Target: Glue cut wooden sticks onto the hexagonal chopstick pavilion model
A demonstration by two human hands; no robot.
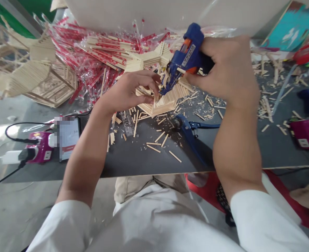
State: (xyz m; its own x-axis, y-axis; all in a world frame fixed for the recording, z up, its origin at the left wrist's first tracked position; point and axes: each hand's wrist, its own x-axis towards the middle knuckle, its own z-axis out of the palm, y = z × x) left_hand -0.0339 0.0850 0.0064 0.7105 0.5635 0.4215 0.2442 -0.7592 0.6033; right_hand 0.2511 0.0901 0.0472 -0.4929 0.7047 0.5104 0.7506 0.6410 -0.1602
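My right hand [225,66] is wrapped around a blue hot glue gun [187,57], its nozzle pointing down and left. A short pale stick end [181,70] shows beside my right thumb. Under the nozzle lies a many-sided model made of thin wooden sticks [167,103]. My left hand [133,87] is at the model's left side, its thumb and fingertips drawn together close to the nozzle. What those fingertips hold is too small to make out. Part of the model is hidden behind both hands and the glue gun.
Cut stick pieces [154,145] litter the dark table [133,166]. Blue-handled cutters [191,134] lie right of centre, and a clear ruler [128,124] is near the model. Plastic-wrapped sticks [86,56] pile up behind. A phone [69,138], power strip [40,147] and stick structure [44,73] are left.
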